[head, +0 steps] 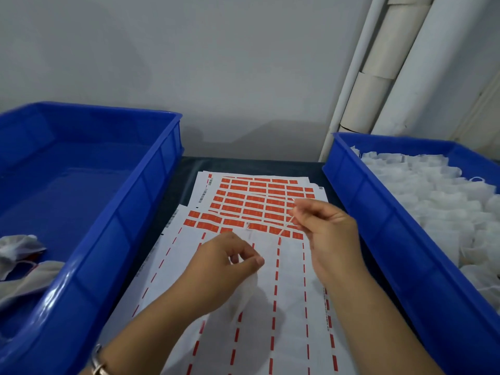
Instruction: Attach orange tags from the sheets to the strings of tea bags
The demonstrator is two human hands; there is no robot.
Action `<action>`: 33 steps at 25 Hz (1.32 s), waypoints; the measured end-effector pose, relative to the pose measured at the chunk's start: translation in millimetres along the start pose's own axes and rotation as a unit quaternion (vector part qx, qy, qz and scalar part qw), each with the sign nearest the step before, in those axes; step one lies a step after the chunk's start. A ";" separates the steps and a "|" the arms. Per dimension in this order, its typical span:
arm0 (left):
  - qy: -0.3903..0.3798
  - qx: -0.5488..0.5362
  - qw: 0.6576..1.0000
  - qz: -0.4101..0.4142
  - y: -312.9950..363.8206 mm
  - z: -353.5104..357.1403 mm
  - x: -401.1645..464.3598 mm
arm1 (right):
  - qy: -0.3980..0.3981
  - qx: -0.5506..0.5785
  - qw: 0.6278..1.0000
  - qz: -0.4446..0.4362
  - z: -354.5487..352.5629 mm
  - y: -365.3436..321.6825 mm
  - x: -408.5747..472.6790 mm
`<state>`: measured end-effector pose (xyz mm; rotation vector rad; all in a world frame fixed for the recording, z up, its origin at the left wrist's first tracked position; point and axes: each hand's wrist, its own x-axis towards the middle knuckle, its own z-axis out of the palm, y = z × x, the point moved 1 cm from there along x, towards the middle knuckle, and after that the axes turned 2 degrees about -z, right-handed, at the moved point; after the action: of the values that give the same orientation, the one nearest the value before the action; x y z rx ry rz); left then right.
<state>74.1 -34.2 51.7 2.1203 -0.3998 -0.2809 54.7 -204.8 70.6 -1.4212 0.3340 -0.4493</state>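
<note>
Left hand (224, 262) pinches a thin white mesh tea bag (247, 290), fingers clamped on its top, over the white sheets of orange rectangular tags (259, 201) — right hand (328, 231) pinches its pale string (286, 226) taut, between two blue plastic crates (151, 185).

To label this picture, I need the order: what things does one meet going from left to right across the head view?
Left blue bin → left hand → right hand → right blue bin holding white tea bags.

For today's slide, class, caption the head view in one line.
Two hands, left hand and right hand, stretch a tea bag string over orange tag sheets.
</note>
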 end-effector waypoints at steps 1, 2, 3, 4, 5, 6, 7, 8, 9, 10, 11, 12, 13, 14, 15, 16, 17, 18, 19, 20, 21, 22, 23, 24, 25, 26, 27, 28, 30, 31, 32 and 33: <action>-0.024 -0.042 0.999 -0.025 1.6 1.4 1.4 | 0.003 -0.007 1.000 0.021 2.6 5.4 0.5; -0.044 -0.098 0.993 -0.051 3.3 3.1 2.1 | -0.009 -0.014 0.999 0.040 4.6 11.2 -0.3; -0.055 -0.152 0.984 -0.068 5.2 4.5 2.4 | -0.042 -0.022 0.997 0.057 5.4 18.1 -2.2; -0.057 -0.191 0.977 -0.076 6.6 5.1 3.3 | -0.094 -0.029 0.992 0.077 6.2 24.2 -7.2; -0.053 -0.213 0.973 -0.076 7.1 5.1 4.8 | -0.158 -0.041 0.981 0.100 7.0 28.0 -15.3; -0.044 -0.229 0.970 -0.072 7.3 4.8 6.5 | -0.219 -0.063 0.967 0.116 8.2 31.0 -24.4; -0.030 -0.242 0.967 -0.068 7.5 4.6 8.4 | -0.265 -0.091 0.953 0.118 9.6 33.4 -32.3; -0.013 -0.255 0.964 -0.067 7.8 4.5 10.5 | -0.295 -0.123 0.941 0.108 10.0 35.8 -37.8; 0.007 -0.266 0.961 -0.073 8.2 4.5 12.7 | -0.301 -0.155 0.937 0.089 9.2 39.9 -39.7; 0.024 -0.270 0.959 -0.081 8.8 4.6 14.6 | -0.284 -0.184 0.938 0.075 8.8 42.6 -39.6; 0.036 -0.270 0.958 -0.087 9.3 5.0 15.8 | -0.259 -0.202 0.942 0.069 8.2 44.0 -38.6; 0.046 -0.272 0.957 -0.092 9.3 5.6 16.7 | -0.238 -0.211 0.945 0.073 7.3 44.2 -38.3; 0.062 -0.277 0.953 -0.101 9.6 5.8 17.5 | -0.226 -0.219 0.946 0.083 6.8 43.3 -38.8; 0.085 -0.288 0.947 -0.113 9.2 5.2 18.4 | -0.225 -0.225 0.943 0.097 6.3 43.1 -40.3; 0.110 -0.307 0.937 -0.126 9.0 4.3 19.6 | -0.230 -0.230 0.939 0.115 4.9 43.5 -42.0; 0.129 -0.338 0.921 -0.143 8.5 3.2 20.9 | -0.232 -0.231 0.935 0.133 3.5 43.8 -43.3; 0.139 -0.378 0.901 -0.162 8.0 1.9 22.4 | -0.233 -0.216 0.936 0.151 2.1 43.3 -44.9; 0.141 -0.423 0.876 -0.183 6.8 0.5 23.5 | -0.234 -0.175 0.941 0.173 0.1 43.1 -46.2; 0.140 -0.463 0.852 -0.203 4.7 -0.9 24.2 | -0.230 -0.106 0.947 0.196 -2.1 42.7 -46.8; 0.139 -0.489 0.833 -0.219 1.6 -1.7 23.7 | -0.221 -0.010 0.951 0.217 -4.5 41.8 -46.4; 0.137 -0.496 0.826 -0.230 -2.2 -1.5 22.0 | -0.206 0.099 0.945 0.236 -6.2 40.4 -45.4; 0.134 -0.478 0.837 -0.231 -6.5 -0.2 19.2 | -0.187 0.196 0.932 0.241 -7.6 39.0 -43.8; 0.128 -0.434 0.863 -0.225 -10.5 2.3 15.0 | -0.166 0.260 0.922 0.235 -8.5 37.8 -41.3; 0.118 -0.372 0.897 -0.209 -13.4 5.7 9.6 | -0.145 0.295 0.917 0.225 -8.8 36.8 -38.3; 0.105 -0.305 0.928 -0.184 -15.0 9.8 3.7 | -0.133 0.313 0.916 0.213 -8.7 35.2 -35.7; 0.091 -0.236 0.955 -0.155 -15.9 12.8 -2.1 | -0.133 0.308 0.920 0.202 -8.0 34.0 -33.0; 0.077 -0.168 0.975 -0.121 -15.6 14.9 -7.6 | -0.140 0.276 0.932 0.189 -6.3 33.0 -31.3; 0.066 -0.100 0.989 -0.081 -13.5 16.1 -12.4 | -0.152 0.211 0.951 0.169 -4.3 32.0 -31.5; 0.075 -0.001 0.997 0.012 -7.1 14.1 -18.3 | -0.177 0.016 0.977 0.121 1.2 30.7 -35.4; 0.086 0.017 0.995 0.051 -3.6 11.0 -18.5 | -0.188 -0.074 0.974 0.103 4.0 30.1 -37.8; 0.093 0.026 0.992 0.083 0.6 7.6 -17.4 | -0.203 -0.138 0.966 0.087 6.2 30.1 -40.0; 0.092 0.031 0.989 0.108 4.6 4.9 -15.5 | -0.221 -0.174 0.957 0.075 7.7 30.3 -41.9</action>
<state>57.4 -34.3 53.6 2.1210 -0.5291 0.0519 24.8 -174.9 39.7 -1.7765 0.1578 0.0644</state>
